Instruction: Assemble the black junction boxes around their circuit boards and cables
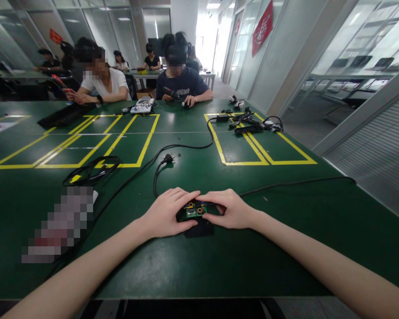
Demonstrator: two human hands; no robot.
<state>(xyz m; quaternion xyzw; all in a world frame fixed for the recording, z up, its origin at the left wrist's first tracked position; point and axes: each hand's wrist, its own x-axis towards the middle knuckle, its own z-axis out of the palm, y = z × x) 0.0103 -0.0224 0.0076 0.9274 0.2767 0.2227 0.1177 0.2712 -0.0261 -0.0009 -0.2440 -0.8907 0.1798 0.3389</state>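
Both hands meet over the green table in front of me, around a small green circuit board [192, 213] with copper-wound coils on it. My left hand [168, 212] grips the board's left side, its thumb along the near edge and its fingers over the far side. From the right, my right hand [231, 208] pinches the board's right end between thumb and fingers. A flat black piece [199, 229], perhaps a casing half, lies just under and in front of the board. Black cables run by both hands, and where they join the board is hidden.
A black plug [168, 159] on a cord lies beyond my hands. Left are a coiled cable [93, 170] and a blurred-out object [61, 223]. Adapters and cables [252, 122] lie far right. Two people sit opposite, near a black tray [64, 115] and a white power strip [142, 106].
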